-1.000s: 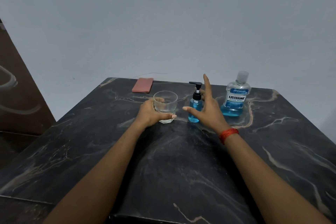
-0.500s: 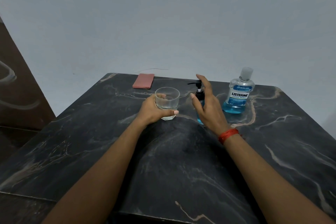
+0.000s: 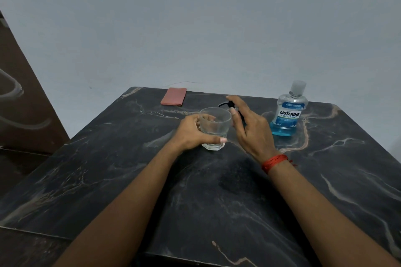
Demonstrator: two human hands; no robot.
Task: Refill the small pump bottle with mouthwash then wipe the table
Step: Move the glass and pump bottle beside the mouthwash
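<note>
Your right hand [image 3: 249, 130] is curled round the small pump bottle with the black dispenser head [image 3: 224, 104], forefinger arched over the top of the pump. Your left hand [image 3: 192, 134] is wrapped round the clear, thick-based glass tumbler [image 3: 214, 130], thumb laid across its near side.

Change: a second ago your right hand stood beside the bottle with the fingers spread and straight, and the bottle's blue lower body was plain to see. The fingers have since closed in and the palm now covers that body. The hold on the tumbler is unchanged. In all likelihood this means the bottle is secured for opening or pumping; no refilling has begun.

Task object: only the black spout shows, projecting from under your forefinger towards the tumbler just to the left of the grip. Its fill level is hidden.

The clear mouthwash bottle with blue label and blue liquid low in its base [image 3: 288, 112] stands capped, to the right of the grip and apart from it. A folded pink cloth [image 3: 173, 96] lies beyond the tumbler on the dark veined marble table [image 3: 217, 191].
</note>
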